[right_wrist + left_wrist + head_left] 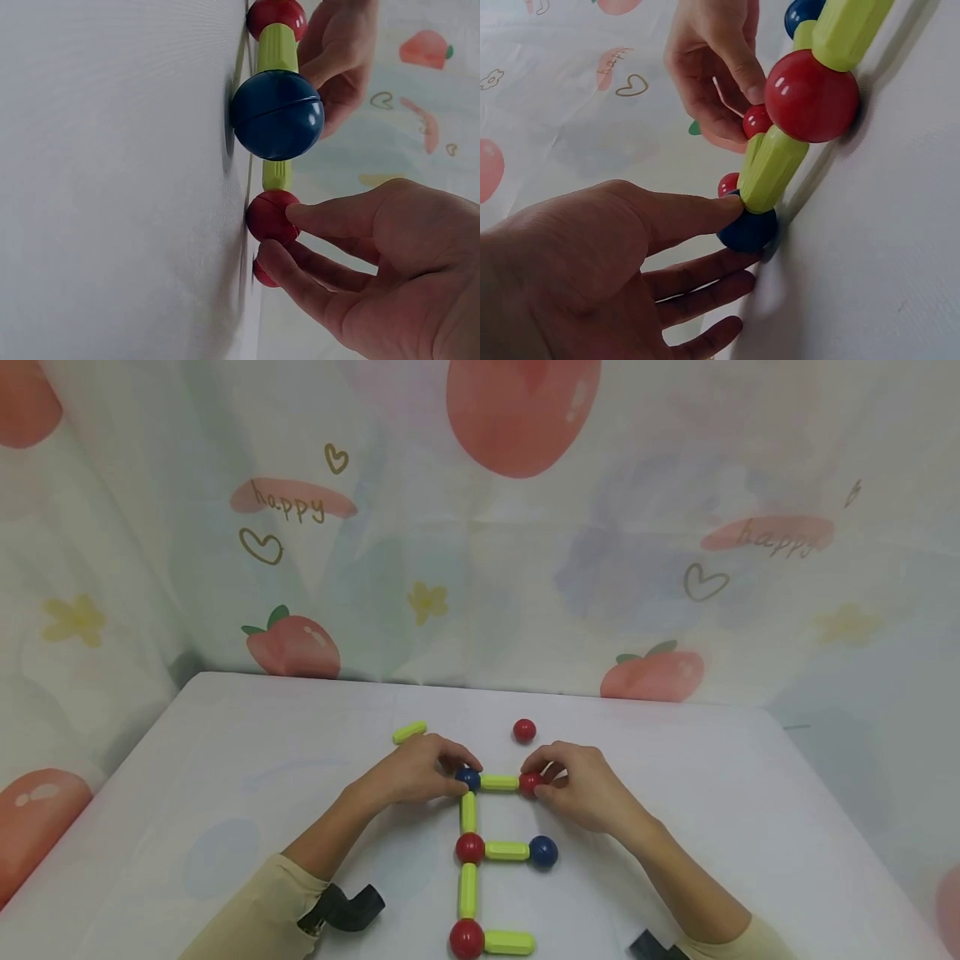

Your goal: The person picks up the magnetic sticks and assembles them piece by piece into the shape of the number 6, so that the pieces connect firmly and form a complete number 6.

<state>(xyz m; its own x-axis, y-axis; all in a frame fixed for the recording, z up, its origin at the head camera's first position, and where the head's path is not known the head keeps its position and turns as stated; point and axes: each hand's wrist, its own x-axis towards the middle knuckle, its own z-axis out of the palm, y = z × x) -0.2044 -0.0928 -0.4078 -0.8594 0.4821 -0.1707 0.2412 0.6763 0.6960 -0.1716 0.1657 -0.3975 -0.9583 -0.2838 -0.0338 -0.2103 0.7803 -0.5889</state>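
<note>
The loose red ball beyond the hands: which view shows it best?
The head view: the loose red ball lies whole and apart from the hands, on the table. The left wrist view shows only a sliver behind a yellow rod; the right wrist view only a part behind the right fingers.

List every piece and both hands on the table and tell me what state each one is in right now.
Left hand: pinches the blue ball.
Right hand: pinches the red ball at the top bar's end.
Blue plastic ball at the top corner: joined to two sticks.
Red plastic ball on the top bar: touching the stick's end.
Loose red plastic ball: lying free.
Loose yellow-green plastic stick: lying free.
</note>
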